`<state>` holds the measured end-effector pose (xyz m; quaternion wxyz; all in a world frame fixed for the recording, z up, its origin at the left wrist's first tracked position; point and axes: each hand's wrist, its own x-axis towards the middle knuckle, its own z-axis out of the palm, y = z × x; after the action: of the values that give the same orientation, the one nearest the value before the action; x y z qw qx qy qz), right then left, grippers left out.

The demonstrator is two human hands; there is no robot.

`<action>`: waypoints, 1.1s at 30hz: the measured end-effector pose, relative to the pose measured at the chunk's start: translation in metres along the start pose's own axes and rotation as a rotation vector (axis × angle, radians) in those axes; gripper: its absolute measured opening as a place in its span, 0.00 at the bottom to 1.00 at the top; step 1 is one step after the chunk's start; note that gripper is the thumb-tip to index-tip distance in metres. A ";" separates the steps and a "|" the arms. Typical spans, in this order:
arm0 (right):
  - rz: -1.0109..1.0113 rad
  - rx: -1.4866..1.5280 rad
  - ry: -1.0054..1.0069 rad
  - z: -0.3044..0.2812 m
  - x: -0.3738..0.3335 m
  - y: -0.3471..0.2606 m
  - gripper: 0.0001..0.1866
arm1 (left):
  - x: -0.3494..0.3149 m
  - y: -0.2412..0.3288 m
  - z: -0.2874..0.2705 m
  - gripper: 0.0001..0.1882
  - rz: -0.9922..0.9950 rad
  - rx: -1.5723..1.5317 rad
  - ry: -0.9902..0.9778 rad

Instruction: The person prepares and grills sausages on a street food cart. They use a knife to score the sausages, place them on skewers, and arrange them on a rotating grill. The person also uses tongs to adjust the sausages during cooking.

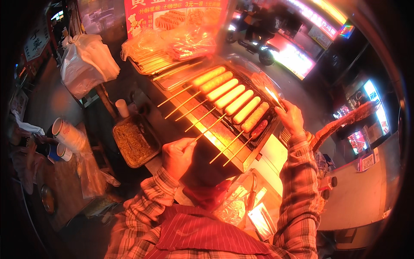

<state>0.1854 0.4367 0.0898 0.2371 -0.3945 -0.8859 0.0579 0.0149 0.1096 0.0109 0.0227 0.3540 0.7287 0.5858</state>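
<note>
Several skewers of pale, sausage-shaped food (229, 96) lie side by side on a dark grill tray (264, 137). At the right end of the row is a dark red sausage (259, 128), smaller than the others. My left hand (177, 157) is closed around the lower end of one wooden stick (210, 126) from the middle of the row. Beyond the tray's right end, my right hand (291, 118) grips a slim, bright tool (273, 95). The glare hides what kind of tool it is.
Loose sticks (148, 60) lie under clear plastic at the back. To the left are hanging white bags (88, 62), a pan of brown crumbly stuff (134, 142) and a paper cup stack (64, 129). A cream counter (353, 194) stands right; a scooter (254, 43) is beyond.
</note>
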 end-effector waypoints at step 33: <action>-0.465 -0.338 0.106 -0.005 0.017 0.019 0.17 | 0.021 -0.009 0.026 0.03 0.105 0.093 0.000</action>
<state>0.1903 0.4616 0.0954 0.2209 -0.2171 -0.9360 -0.1670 0.0063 0.1416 0.0027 -0.0245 0.3923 0.7357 0.5515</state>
